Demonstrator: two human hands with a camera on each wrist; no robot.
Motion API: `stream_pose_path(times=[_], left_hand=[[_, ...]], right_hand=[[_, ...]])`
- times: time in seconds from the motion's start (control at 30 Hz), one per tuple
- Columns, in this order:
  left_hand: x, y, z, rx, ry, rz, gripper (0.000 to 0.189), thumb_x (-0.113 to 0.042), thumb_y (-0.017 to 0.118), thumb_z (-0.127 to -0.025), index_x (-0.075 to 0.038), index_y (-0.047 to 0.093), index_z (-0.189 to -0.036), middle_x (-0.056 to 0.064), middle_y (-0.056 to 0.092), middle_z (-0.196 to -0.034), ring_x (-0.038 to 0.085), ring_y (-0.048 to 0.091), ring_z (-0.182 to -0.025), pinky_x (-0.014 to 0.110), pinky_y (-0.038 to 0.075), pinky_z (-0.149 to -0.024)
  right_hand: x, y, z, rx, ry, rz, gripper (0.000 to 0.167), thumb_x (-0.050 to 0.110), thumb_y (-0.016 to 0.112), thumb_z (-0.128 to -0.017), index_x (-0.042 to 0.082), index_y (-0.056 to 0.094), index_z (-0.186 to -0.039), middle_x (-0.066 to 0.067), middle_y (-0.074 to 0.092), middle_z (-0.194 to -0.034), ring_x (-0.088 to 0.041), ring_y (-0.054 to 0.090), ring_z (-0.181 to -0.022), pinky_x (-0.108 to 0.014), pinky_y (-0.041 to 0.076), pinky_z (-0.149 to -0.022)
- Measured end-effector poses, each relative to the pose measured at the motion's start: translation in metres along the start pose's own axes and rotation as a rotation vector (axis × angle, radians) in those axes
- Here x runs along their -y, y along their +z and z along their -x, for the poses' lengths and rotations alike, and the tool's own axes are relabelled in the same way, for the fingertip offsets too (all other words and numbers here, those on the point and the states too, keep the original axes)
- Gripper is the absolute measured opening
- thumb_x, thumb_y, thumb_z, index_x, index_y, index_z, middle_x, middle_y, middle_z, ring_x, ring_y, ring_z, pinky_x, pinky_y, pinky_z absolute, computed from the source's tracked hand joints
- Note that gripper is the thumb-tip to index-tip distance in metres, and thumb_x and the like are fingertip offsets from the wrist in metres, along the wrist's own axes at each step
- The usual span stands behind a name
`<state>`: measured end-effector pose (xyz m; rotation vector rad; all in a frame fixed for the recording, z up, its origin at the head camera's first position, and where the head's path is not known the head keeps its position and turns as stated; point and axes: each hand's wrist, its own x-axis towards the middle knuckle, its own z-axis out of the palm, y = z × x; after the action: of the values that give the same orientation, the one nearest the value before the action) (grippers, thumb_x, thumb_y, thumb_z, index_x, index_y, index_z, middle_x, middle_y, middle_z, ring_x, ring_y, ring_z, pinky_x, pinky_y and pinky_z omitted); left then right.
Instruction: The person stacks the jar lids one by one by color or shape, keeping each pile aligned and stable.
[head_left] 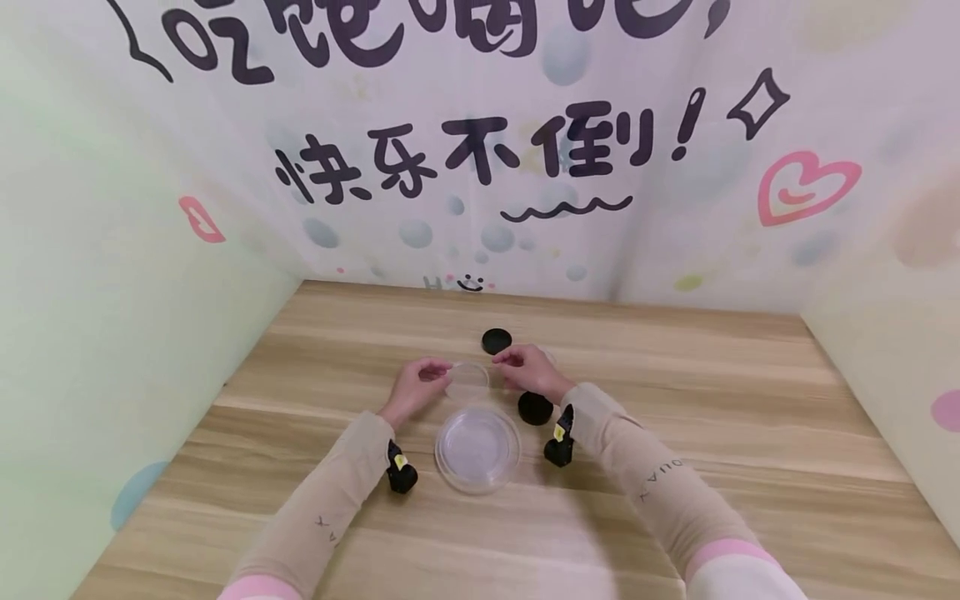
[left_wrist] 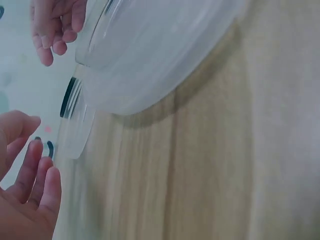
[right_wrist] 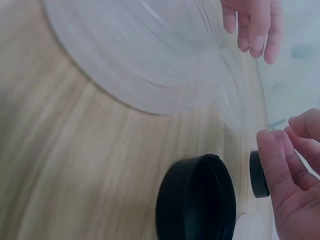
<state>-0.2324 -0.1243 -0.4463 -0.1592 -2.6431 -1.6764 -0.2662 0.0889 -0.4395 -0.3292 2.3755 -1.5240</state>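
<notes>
My left hand (head_left: 417,388) is at the left of a small clear round container (head_left: 468,381), its fingers loosely bent. In the left wrist view, the left thumb and fingers (left_wrist: 49,192) stand apart with nothing between them. My right hand (head_left: 531,370) hovers on the container's other side, loosely bent too; nothing shows in its grasp in the right wrist view. One black round lid (head_left: 497,340) lies beyond the right fingertips. Another black lid (right_wrist: 197,200) lies hollow side showing, below the right wrist. A larger clear round container (head_left: 477,450) sits nearer, between the forearms.
Behind the right hand, a clear round piece (right_wrist: 248,227) is partly hidden. Wood-grain table (head_left: 720,400) extends to both sides. A printed cloth wall (head_left: 465,242) rises behind it, with pale panels left and right. Each wrist carries a small black camera (head_left: 558,446).
</notes>
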Motion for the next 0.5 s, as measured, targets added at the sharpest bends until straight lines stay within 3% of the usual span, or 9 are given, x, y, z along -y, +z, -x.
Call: stream_pose_path(times=[0.27, 0.37, 0.4, 0.5], left_hand=[[0.014, 0.010, -0.008, -0.073, -0.081, 0.025, 0.025, -0.001, 0.065, -0.075, 0.003, 0.061, -0.100, 0.016, 0.061, -0.093, 0.026, 0.056, -0.086, 0.034, 0.046, -0.080], [0.016, 0.010, -0.011, -0.078, -0.091, 0.029, 0.026, 0.000, 0.065, -0.074, 0.004, 0.061, -0.100, 0.016, 0.061, -0.092, 0.026, 0.056, -0.085, 0.033, 0.046, -0.078], [0.016, 0.010, -0.012, -0.076, -0.095, 0.030, 0.026, 0.000, 0.066, -0.074, 0.005, 0.061, -0.100, 0.016, 0.061, -0.092, 0.026, 0.056, -0.084, 0.032, 0.046, -0.078], [0.017, 0.008, -0.014, -0.060, -0.099, 0.014, 0.027, 0.000, 0.066, -0.074, 0.005, 0.062, -0.100, 0.015, 0.062, -0.089, 0.023, 0.056, -0.081, 0.029, 0.046, -0.074]], right_hand=[[-0.004, 0.013, -0.012, -0.004, 0.052, 0.011, 0.026, 0.003, 0.056, -0.083, -0.007, 0.058, -0.106, -0.013, 0.059, -0.088, -0.022, 0.061, -0.070, -0.028, 0.052, -0.063], [-0.008, 0.015, -0.020, 0.010, 0.062, 0.020, 0.023, 0.004, 0.058, -0.081, -0.005, 0.060, -0.102, -0.013, 0.059, -0.089, -0.022, 0.061, -0.073, -0.029, 0.052, -0.065], [-0.022, 0.015, -0.030, 0.023, 0.012, 0.008, 0.021, 0.008, 0.060, -0.081, -0.001, 0.062, -0.099, -0.010, 0.060, -0.086, -0.019, 0.061, -0.070, -0.026, 0.051, -0.062], [-0.028, 0.016, -0.038, 0.029, 0.026, 0.029, 0.018, 0.009, 0.063, -0.079, 0.002, 0.064, -0.095, -0.008, 0.060, -0.083, -0.017, 0.061, -0.069, -0.027, 0.051, -0.061]])
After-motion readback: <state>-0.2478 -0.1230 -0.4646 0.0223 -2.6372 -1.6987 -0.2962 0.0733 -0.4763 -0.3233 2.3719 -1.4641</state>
